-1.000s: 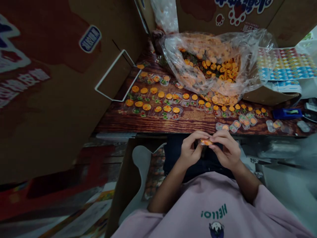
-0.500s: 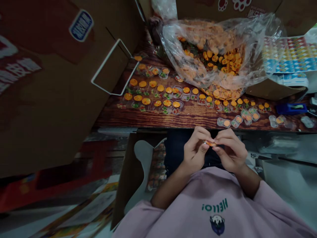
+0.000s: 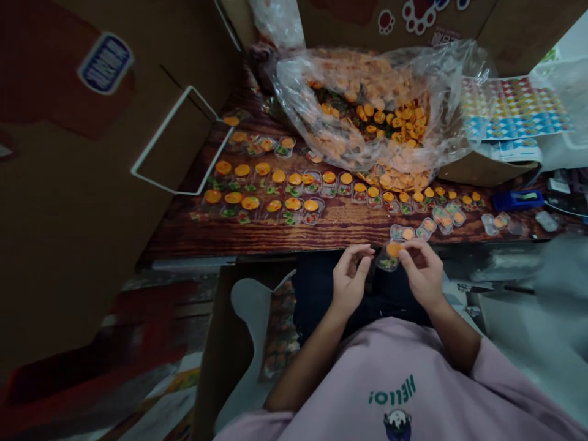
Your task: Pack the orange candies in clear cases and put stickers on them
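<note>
My right hand point(image 3: 421, 271) pinches a small clear plastic blister pack point(image 3: 388, 262) by its right edge, in front of the table edge. The pack has an orange round piece in its upper part and green and red bits in the lower part. Just left of it, my left hand point(image 3: 351, 277) is apart from the pack, thumb and fingers slightly spread with nothing visible between them. Beyond my hands, similar packs point(image 3: 293, 205) with orange rounds lie in rows on the wood-grain table point(image 3: 220, 236). A few more packs point(image 3: 443, 219) overlap near the front edge.
A large clear bag point(image 3: 358, 153) full of orange-topped pieces stands at the back. Right of it, sticker sheets point(image 3: 514, 110) rest on an open carton point(image 3: 487, 171). A blue tape dispenser point(image 3: 517, 200) sits at the right. A big cardboard box point(image 3: 92, 184) stands on the left.
My hands have drawn apart; the left has let go of the pack, which now hangs from my right hand with its face visible. The camera view has shifted slightly right.
</note>
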Action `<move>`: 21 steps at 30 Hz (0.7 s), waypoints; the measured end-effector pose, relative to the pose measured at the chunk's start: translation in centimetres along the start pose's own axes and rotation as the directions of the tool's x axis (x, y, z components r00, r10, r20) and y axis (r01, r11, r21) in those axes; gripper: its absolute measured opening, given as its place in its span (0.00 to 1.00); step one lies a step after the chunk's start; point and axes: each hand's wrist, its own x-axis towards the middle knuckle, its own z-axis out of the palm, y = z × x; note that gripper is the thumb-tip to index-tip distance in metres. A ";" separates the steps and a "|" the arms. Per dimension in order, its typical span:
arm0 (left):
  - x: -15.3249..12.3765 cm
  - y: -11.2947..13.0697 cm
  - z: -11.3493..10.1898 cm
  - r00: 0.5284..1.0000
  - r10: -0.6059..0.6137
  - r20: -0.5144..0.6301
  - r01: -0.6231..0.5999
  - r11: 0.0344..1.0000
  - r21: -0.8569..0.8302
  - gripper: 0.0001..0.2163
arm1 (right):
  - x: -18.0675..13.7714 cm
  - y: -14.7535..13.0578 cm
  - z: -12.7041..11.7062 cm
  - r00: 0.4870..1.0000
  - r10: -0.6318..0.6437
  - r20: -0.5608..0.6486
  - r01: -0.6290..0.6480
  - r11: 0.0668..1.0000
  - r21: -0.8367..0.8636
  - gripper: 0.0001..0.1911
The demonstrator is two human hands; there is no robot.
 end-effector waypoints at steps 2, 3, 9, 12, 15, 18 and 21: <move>0.4 -2.0 -0.8 0.997 0.011 -0.078 -0.002 0.993 0.122 0.12 | 0.7 3.0 -1.1 0.983 0.140 -0.117 -0.142 0.990 -0.010 0.11; 0.8 -2.8 -1.4 0.991 0.050 -0.126 -0.023 0.978 0.209 0.12 | 1.1 4.5 -1.7 0.974 0.174 -0.146 -0.181 0.983 -0.039 0.14; 5.1 -4.9 -6.8 0.924 0.330 -0.191 -0.076 0.651 0.756 0.12 | 1.5 8.6 -3.2 0.984 -0.115 -0.134 0.011 0.797 -0.604 0.17; 6.7 -4.9 -8.3 0.942 0.316 -0.112 -0.058 0.484 0.873 0.15 | 0.8 9.0 -2.6 0.975 -0.207 0.085 0.208 0.698 -0.686 0.13; 7.2 -4.8 -8.4 0.966 0.253 -0.047 -0.055 0.382 0.923 0.18 | 0.5 9.5 -2.0 0.956 -0.210 0.206 0.293 0.627 -0.722 0.15; 7.3 -4.8 -8.0 0.980 0.199 0.003 -0.070 0.331 0.941 0.20 | 0.6 9.7 -1.6 0.954 -0.180 0.239 0.299 0.559 -0.774 0.18; 7.1 -4.9 -8.0 0.979 0.202 0.026 -0.094 0.334 0.938 0.18 | 1.0 9.6 -1.2 0.961 -0.123 0.246 0.274 0.509 -0.816 0.24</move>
